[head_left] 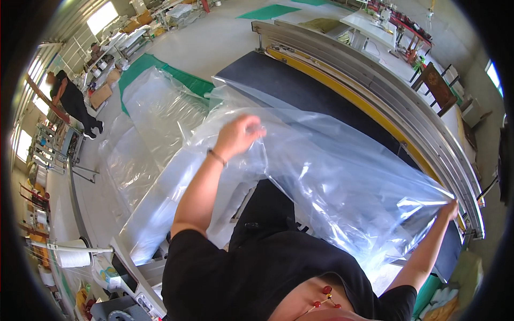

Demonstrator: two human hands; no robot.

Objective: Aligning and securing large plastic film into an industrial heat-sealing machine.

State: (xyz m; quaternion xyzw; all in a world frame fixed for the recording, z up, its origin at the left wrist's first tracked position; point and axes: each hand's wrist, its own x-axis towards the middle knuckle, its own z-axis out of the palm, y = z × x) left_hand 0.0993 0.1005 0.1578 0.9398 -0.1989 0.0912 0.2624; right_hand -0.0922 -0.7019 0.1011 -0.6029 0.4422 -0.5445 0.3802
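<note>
1. The person is holding up a large clear plastic bag (321, 176), stretched wide between both hands above a black table surface (289, 85). The film is glossy, creased and see-through, with white glare streaking across it.
2. The left hand (238, 135) is gripping the bag's upper edge, fingers curled together and clamped on a bunch of the film, a thin bracelet (216, 157) sitting on that wrist.
3. The right hand (450, 209) is pinching the bag's far corner, fingers closed tight on the plastic, just beside the table's yellow edge strip (342, 91).
4. A grey metal rail (385, 91) is curving along the far side of the table, hemming the bag in on that side; past it, bare concrete floor (225, 32) is lying open.
5. More clear plastic sheeting (155, 123) is lying spread out to the left, partly over a green mat (140, 67), leaving little free surface there.
6. Well apart, in the far left corner, another person in dark clothes (72, 101) is standing by workbenches.
7. Near the lower left, a white roll (72, 258) is sitting on a stand beside some machinery that is too bent by the lens to make out.
8. The bag's lower part is hanging behind the person's black shirt (257, 273), so its bottom edge is hidden, and the right fingertips are too small to tell apart.
</note>
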